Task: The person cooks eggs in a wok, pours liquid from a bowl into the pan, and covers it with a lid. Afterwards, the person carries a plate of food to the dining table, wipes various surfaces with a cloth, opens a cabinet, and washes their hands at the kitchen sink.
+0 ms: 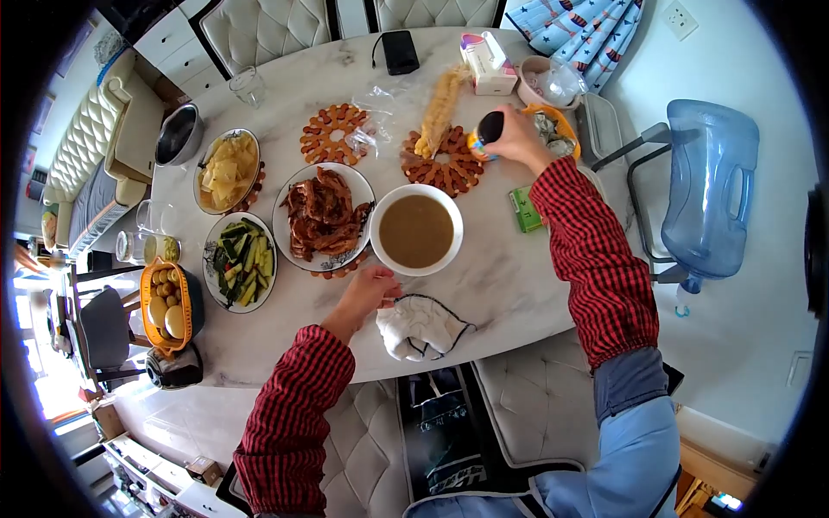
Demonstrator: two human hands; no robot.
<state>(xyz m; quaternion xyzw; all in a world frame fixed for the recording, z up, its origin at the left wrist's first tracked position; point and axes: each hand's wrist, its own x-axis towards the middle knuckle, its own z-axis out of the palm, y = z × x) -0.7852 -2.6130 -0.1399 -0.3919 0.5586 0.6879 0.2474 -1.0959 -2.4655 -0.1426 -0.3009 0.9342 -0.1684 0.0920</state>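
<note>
My right hand (518, 138) is closed around a small container with a black lid (491, 127) and a yellow-and-blue label, above the edge of a reddish-brown wooden trivet (449, 179). My left hand (370, 293) is at the near side of the table, its fingers bent and slightly apart. It lies between a white bowl of brown soup (416, 230) and a crumpled white cloth with dark edging (421, 326). The fingertips are close to the cloth's upper corner; whether they touch it is hard to see. A plate of browned meat (324, 214) sits left of the bowl.
Left are plates of sliced cucumber (240, 263) and pale yellow slices (228, 171), plus an orange basket (169, 302). Right are a green box (525, 210), an orange bowl (561, 129) and a blue water jug (710, 190). A yellow bagged food (442, 108) and tissue box (489, 65) stand behind.
</note>
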